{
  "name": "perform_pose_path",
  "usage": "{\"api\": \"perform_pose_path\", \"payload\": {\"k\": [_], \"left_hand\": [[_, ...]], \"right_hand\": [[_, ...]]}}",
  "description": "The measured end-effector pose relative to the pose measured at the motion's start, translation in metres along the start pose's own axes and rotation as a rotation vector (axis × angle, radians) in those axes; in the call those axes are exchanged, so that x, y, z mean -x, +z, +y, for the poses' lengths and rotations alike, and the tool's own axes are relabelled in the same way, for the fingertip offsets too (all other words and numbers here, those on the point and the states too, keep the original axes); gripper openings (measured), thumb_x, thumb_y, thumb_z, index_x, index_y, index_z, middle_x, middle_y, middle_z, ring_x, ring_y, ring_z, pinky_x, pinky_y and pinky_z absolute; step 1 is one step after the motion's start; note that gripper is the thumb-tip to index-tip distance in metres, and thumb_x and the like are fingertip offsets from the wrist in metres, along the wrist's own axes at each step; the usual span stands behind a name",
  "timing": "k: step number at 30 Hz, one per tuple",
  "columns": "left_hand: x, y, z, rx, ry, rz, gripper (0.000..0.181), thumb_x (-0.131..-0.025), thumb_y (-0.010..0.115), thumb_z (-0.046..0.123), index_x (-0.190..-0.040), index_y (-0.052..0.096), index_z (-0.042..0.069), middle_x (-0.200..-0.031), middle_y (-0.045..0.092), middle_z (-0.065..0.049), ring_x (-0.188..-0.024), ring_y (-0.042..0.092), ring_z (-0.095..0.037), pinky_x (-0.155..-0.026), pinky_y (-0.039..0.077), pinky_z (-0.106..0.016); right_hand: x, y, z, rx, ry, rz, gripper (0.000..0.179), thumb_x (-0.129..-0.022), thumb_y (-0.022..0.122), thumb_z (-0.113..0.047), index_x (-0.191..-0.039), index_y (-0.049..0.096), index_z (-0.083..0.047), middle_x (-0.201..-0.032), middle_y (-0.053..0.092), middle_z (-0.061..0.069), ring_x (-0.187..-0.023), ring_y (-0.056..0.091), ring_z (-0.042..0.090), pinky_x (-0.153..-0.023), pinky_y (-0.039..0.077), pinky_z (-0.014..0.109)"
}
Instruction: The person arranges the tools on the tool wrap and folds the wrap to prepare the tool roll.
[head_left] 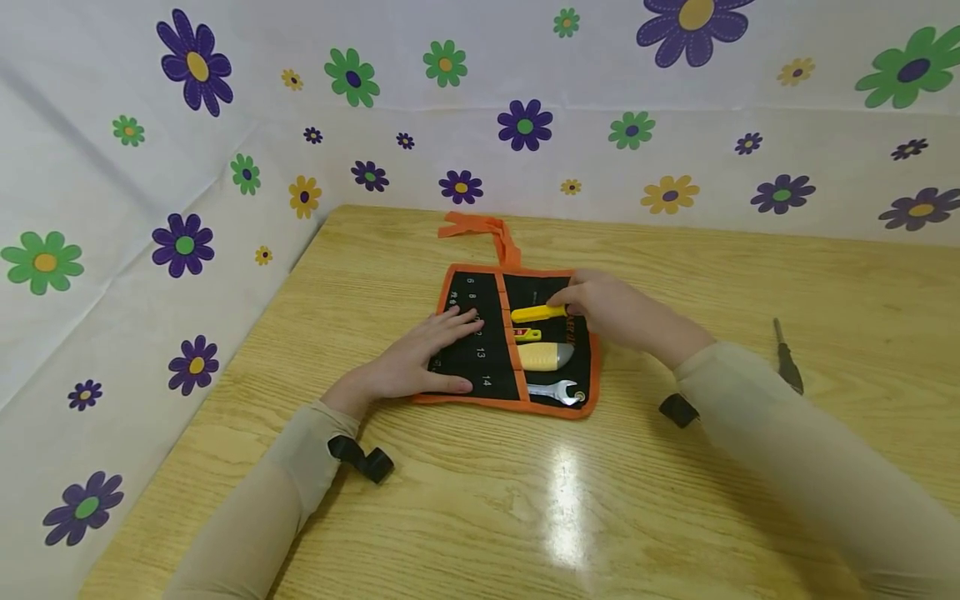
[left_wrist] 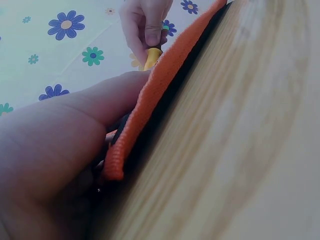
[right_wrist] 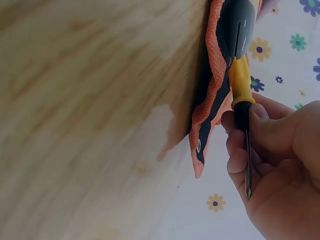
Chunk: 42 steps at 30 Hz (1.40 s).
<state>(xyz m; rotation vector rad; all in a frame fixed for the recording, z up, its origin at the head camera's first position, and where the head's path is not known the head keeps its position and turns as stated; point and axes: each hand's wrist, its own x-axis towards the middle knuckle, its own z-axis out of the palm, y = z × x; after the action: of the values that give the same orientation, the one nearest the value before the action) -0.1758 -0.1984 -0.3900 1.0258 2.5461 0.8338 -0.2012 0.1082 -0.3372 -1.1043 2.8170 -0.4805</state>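
Note:
A black tool pouch [head_left: 510, 385] with orange trim lies unfolded on the table, numbers printed on its pocket. My left hand [head_left: 416, 354] rests on its left part with fingers spread. My right hand [head_left: 618, 308] pinches a screwdriver [right_wrist: 241, 82] by the black collar, its metal shaft lying along the palm. The yellow handle [head_left: 536, 313] points left, its end at the pocket's edge. Below it in the pouch sit a small yellow tool [head_left: 528, 335], a cream handle with a grey end [head_left: 543, 357] and an open-end wrench [head_left: 553, 390].
A dark-handled screwdriver [head_left: 787, 362] lies on the wooden table [head_left: 675, 500] to the right, near my right forearm. An orange tie strap [head_left: 480, 223] trails from the pouch's far edge. Flower-patterned cloth [head_left: 450, 108] hangs behind and to the left.

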Motion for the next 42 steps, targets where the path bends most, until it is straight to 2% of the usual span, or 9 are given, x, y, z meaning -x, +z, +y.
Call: {"api": "perform_pose_path", "payload": {"k": [9, 14, 16, 19, 23, 29, 36, 42], "left_hand": [[-0.001, 0.001, -0.002, -0.007, 0.004, -0.001, 0.083, -0.085, 0.069, 0.046, -0.153, 0.027, 0.019, -0.158, 0.016, 0.001, -0.145, 0.004, -0.018, -0.115, 0.004, -0.044], [-0.001, 0.001, -0.003, -0.004, -0.011, -0.002, 0.084, -0.085, 0.069, 0.046, -0.153, 0.027, 0.021, -0.158, 0.016, 0.002, -0.145, 0.003, -0.017, -0.115, 0.003, -0.043], [-0.001, 0.001, -0.003, -0.001, -0.014, -0.004, 0.084, -0.085, 0.069, 0.046, -0.153, 0.027, 0.021, -0.158, 0.015, 0.003, -0.145, 0.003, -0.016, -0.115, 0.003, -0.043], [-0.001, 0.001, -0.003, 0.006, -0.015, -0.004, 0.084, -0.085, 0.069, 0.046, -0.153, 0.027, 0.021, -0.158, 0.015, 0.003, -0.145, 0.002, -0.016, -0.115, 0.003, -0.044], [-0.001, 0.001, -0.002, 0.006, -0.016, -0.005, 0.084, -0.085, 0.069, 0.047, -0.152, 0.027, 0.022, -0.158, 0.016, 0.004, -0.145, 0.002, -0.015, -0.115, 0.004, -0.046], [-0.001, 0.001, -0.002, 0.012, -0.019, -0.007, 0.083, -0.085, 0.069, 0.046, -0.152, 0.028, 0.021, -0.158, 0.016, 0.003, -0.145, 0.002, -0.016, -0.114, 0.005, -0.048], [-0.001, 0.002, -0.004, 0.017, -0.017, -0.003, 0.083, -0.084, 0.07, 0.046, -0.152, 0.028, 0.022, -0.158, 0.016, 0.005, -0.145, 0.002, -0.014, -0.115, 0.004, -0.045], [-0.002, 0.004, -0.007, 0.02, -0.01, 0.002, 0.083, -0.084, 0.069, 0.047, -0.152, 0.028, 0.023, -0.158, 0.017, 0.006, -0.145, 0.002, -0.014, -0.115, 0.003, -0.045]], "right_hand": [[-0.009, 0.005, 0.007, -0.079, 0.063, -0.13, 0.05, -0.083, 0.039, 0.026, -0.121, 0.063, 0.005, -0.111, 0.064, 0.021, -0.1, 0.063, 0.03, -0.083, 0.052, 0.039], [-0.013, 0.004, 0.007, -0.124, 0.063, -0.143, 0.043, -0.087, 0.04, 0.023, -0.119, 0.063, 0.007, -0.118, 0.062, 0.021, -0.109, 0.059, 0.033, -0.09, 0.049, 0.043], [-0.015, 0.003, 0.007, -0.128, 0.049, -0.129, 0.036, -0.09, 0.045, 0.018, -0.117, 0.065, 0.006, -0.115, 0.064, 0.02, -0.108, 0.059, 0.032, -0.09, 0.049, 0.043], [-0.017, 0.004, 0.008, -0.136, 0.031, -0.1, 0.027, -0.091, 0.054, 0.012, -0.112, 0.068, 0.004, -0.109, 0.066, 0.017, -0.096, 0.06, 0.028, -0.085, 0.05, 0.041], [-0.018, 0.004, 0.008, -0.147, 0.022, -0.079, 0.023, -0.089, 0.06, 0.008, -0.109, 0.069, 0.001, -0.105, 0.064, 0.014, -0.083, 0.056, 0.023, -0.077, 0.051, 0.037], [-0.021, 0.005, 0.006, -0.146, 0.035, -0.087, 0.024, -0.089, 0.061, 0.007, -0.111, 0.069, -0.001, -0.106, 0.063, 0.013, -0.085, 0.057, 0.023, -0.077, 0.052, 0.036], [-0.023, 0.01, 0.005, -0.144, 0.035, -0.104, 0.024, -0.093, 0.056, 0.006, -0.113, 0.068, 0.002, -0.11, 0.066, 0.017, -0.096, 0.062, 0.026, -0.082, 0.052, 0.039], [-0.024, 0.012, 0.003, -0.156, 0.035, -0.058, 0.019, -0.09, 0.061, 0.006, -0.104, 0.071, -0.001, -0.102, 0.067, 0.012, -0.088, 0.058, 0.023, -0.079, 0.051, 0.039]]}}
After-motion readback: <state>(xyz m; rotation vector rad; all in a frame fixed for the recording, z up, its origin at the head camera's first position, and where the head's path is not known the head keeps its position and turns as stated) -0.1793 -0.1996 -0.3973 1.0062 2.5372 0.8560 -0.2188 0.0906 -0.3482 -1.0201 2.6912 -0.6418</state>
